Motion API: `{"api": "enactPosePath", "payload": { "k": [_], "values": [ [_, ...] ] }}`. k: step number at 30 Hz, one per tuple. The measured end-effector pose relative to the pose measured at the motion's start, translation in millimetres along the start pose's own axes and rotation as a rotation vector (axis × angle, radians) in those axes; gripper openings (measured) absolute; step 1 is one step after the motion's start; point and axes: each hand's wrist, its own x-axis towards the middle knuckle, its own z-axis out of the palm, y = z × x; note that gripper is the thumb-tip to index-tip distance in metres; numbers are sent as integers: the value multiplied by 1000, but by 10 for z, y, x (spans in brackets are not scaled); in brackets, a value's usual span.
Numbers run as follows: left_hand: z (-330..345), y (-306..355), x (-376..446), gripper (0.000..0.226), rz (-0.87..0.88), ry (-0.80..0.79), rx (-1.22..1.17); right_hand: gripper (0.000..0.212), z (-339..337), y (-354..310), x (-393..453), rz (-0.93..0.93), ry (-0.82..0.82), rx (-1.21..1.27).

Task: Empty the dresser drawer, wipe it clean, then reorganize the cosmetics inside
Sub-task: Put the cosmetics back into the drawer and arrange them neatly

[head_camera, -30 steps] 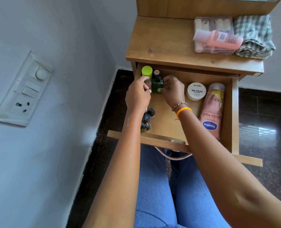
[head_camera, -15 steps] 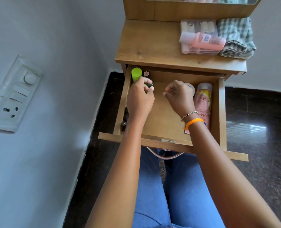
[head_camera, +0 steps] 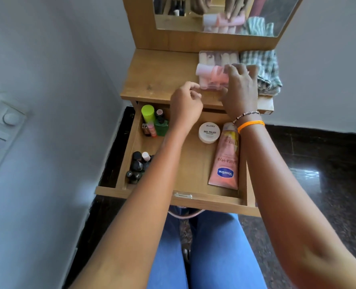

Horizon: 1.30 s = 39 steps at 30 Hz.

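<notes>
The open wooden drawer (head_camera: 193,202) holds a lime-capped tube (head_camera: 147,112), a green bottle (head_camera: 161,127) and small lipsticks at its back left. A cluster of dark nail polish bottles (head_camera: 137,166) fills the front left. A white nail polish jar (head_camera: 209,132) and a pink Vaseline tube (head_camera: 225,161) lie at the right. My left hand (head_camera: 186,105) hovers over the dresser's front edge, fingers curled, holding nothing. My right hand (head_camera: 239,90) lies over a pink bottle (head_camera: 212,74) on a clear case (head_camera: 214,57) on the dresser top; motion blur hides the grip.
A folded checked cloth (head_camera: 264,71) sits at the right of the dresser top (head_camera: 162,76), beside the case. A mirror (head_camera: 214,13) stands behind. A wall with a switch panel (head_camera: 0,132) is close on the left. Dark glossy floor lies to the right.
Both hands have left the drawer's back left corner and risen to the dresser top. The green bottle now stands free by the lime-capped tube. My right hand has reached the pink bottle.
</notes>
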Motion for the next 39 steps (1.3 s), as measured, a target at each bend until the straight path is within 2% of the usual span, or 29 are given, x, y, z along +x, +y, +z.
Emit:
{"api": "enactPosePath", "payload": {
  "k": [7,12,17,22,25,27,29,35,38,39],
  "values": [
    [68,131,173,33,-114,42,-1,37,4,68,-18,-7,-5,30],
    [118,278,216,50,-232,-61,-20,19,-56,61,-286,234,54,304],
    [180,414,240,35,-302,-64,-79,20,-13,-41,-353,289,95,270],
    [171,545,340,29,-470,-60,-311,25,-79,-6,-331,305,52,333],
    [108,597,375,5,-555,-78,-412,25,-122,40,-329,304,27,388],
    [52,617,406,13,-611,-116,-453,26,-136,56,-314,322,19,432],
    [-10,613,453,12,-647,-160,-473,26,-144,59,-302,335,21,458],
    [-46,628,477,26,-644,-202,-498,26,-133,73,-313,364,12,489],
    [0,640,443,11,-595,-207,-500,26,-131,93,-308,368,0,499],
    [22,622,437,13,-583,-180,-494,26,-133,100,-310,362,-5,497]
  ]
}}
